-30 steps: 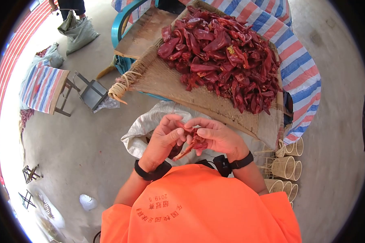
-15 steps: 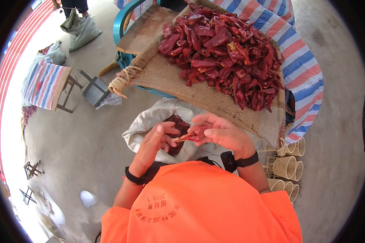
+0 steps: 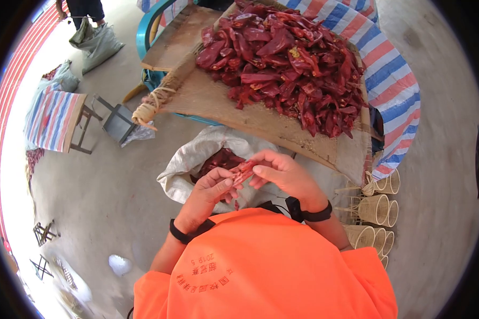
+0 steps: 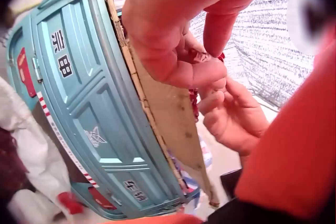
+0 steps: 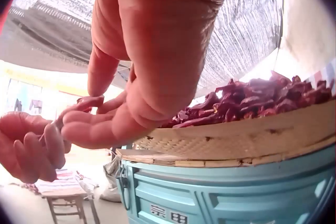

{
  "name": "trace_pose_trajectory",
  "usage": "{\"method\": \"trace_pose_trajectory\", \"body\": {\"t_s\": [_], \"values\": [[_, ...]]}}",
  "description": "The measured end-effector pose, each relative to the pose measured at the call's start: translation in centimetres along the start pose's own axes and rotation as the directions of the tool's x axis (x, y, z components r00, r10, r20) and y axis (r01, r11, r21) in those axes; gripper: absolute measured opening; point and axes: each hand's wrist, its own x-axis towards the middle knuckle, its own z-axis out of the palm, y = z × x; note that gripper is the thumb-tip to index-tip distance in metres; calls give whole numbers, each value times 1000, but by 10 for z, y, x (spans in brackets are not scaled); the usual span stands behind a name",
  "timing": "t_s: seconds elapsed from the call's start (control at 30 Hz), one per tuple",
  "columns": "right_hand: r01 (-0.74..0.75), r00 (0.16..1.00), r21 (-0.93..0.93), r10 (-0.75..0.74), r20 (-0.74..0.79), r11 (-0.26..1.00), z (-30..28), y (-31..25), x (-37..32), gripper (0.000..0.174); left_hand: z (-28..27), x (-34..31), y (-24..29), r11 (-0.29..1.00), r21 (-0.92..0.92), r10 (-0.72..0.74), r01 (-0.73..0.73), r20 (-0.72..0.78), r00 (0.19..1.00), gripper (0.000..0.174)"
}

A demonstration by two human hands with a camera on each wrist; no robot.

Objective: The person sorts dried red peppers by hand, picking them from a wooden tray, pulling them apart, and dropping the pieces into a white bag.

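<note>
Both hands meet over the mouth of a white woven sack point(image 3: 175, 173) with dark red dried peppers point(image 3: 221, 159) inside. The left hand point(image 3: 205, 196) pinches the near end of one red pepper point(image 3: 244, 171), and the right hand point(image 3: 287, 178) grips its other end between thumb and fingers. In the right wrist view the pepper point(image 5: 84, 104) stretches from the right hand point(image 5: 142, 71) to the left hand point(image 5: 31, 145). Seen from the left wrist, the left hand point(image 4: 184, 29) mostly covers the pepper, with the right hand point(image 4: 233, 113) beyond it.
A large pile of red peppers point(image 3: 287, 64) lies on a woven mat point(image 3: 218, 109) over a teal vehicle bed point(image 4: 100, 98). Wicker baskets point(image 3: 375, 210) stand at the right. A small stool point(image 3: 118, 124), a cloth-covered table point(image 3: 50, 119) and a person with a grey-green sack point(image 3: 101, 48) are at the left.
The left hand has drawn away and come back to pinch the pepper, whose stem end no longer points out at the lower left. The head view has shifted slightly.
</note>
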Motion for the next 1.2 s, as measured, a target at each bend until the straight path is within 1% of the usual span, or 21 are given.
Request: {"method": "trace_pose_trajectory", "body": {"t_s": [0.1, 0.2, 0.23, 0.3, 0.33, 0.37, 0.4, 0.43, 0.5, 0.53, 0.57, 0.63, 0.67, 0.73, 0.83, 0.93, 0.97, 1.0, 1.07, 1.17, 1.2], "values": [[90, 979, -201, -124, -163, 975, 0, -5, -8, 25, -16, 10, -14, 985, 175, 21, -3, -102, 995, 15], [131, 909, -335, -248, -334, 933, -21, -15, -17, 21, -61, 25, -59, 773, 633, 164, -44, -133, 978, 16], [98, 849, -339, -256, -461, 936, -24, -23, -19, 18, -72, 30, -68, 784, 620, 144, -28, -139, 980, 19], [12, 757, -572, -381, -531, 820, -60, -17, -21, 24, -87, 34, -82, 805, 594, 102, 9, -152, 983, 24], [-45, 706, -669, -450, -546, 742, -73, -16, -19, 28, -90, 34, -90, 602, 796, 246, -60, -114, 963, 26], [-138, 638, -730, -503, -582, 669, -79, -16, -17, 32, -92, 32, -97, 345, 933, 372, -103, -36, 928, 28], [-238, 567, -771, -560, -604, 590, -83, -18, -15, 37, -87, 30, -96, 57, 992, 468, -114, 75, 880, 30], [-341, 495, -792, -619, -610, 507, -87, -21, -13, 42, -84, 29, -93, 169, 981, 370, -97, 28, 929, 37], [-502, 550, -784, -564, -616, 366, -92, -23, -5, 47, -70, 25, -82, 505, 863, 111, 8, -74, 991, 40], [-571, 572, -769, -533, -624, 287, -93, -23, 0, 49, -65, 25, -76, 638, 764, -34, 91, -90, 995, 41], [-574, 579, -771, -530, -620, 275, -95, -22, 5, 49, -66, 27, -76, 646, 756, -100, 110, -59, 993, 44], [-578, 594, -777, -525, -610, 249, -100, -18, 13, 48, -54, 27, -69, 579, 810, -88, 95, -54, 995, 40], [-578, 574, -771, -539, -616, 267, -103, -15, 15, 46, -48, 27, -67, 545, 834, -82, 89, -52, 995, 37], [-577, 535, -760, -564, -628, 299, -110, -11, 16, 43, -46, 26, -63, 565, 819, -80, 96, -61, 995, 38], [-483, 511, -806, -637, -577, 343, -122, -5, 0, 38, -40, 23, -57, 586, 807, -74, 76, -40, 996, 37], [-306, 522, -738, -543, -658, 601, -116, -14, -28, 35, -30, 18, -38, 659, 748, -96, 80, -22, 995, 35], [-261, 531, -599, -406, -744, 757, -105, -24, -36, 37, -24, 17, -28, 691, 718, -103, 83, -15, 995, 34], [-137, 535, -550, -405, -741, 824, -99, -26, -39, 37, -19, 17, -20, 722, 687, -110, 85, -8, 994, 34], [116, 545, -411, -403, -735, 904, -90, -25, -44, 38, -11, 23, -9, 774, 634, -36, 0, 45, 998, 34], [330, 669, -130, -329, -667, 935, -60, -24, -40, 37, 15, 30, 15, 850, 525, 4, -38, 67, 998, 33], [352, 744, -13, -288, -603, 936, -55, -20, -36, 37, 22, 34, 21, 874, 485, 5, -36, 64, 998, 33]]}}
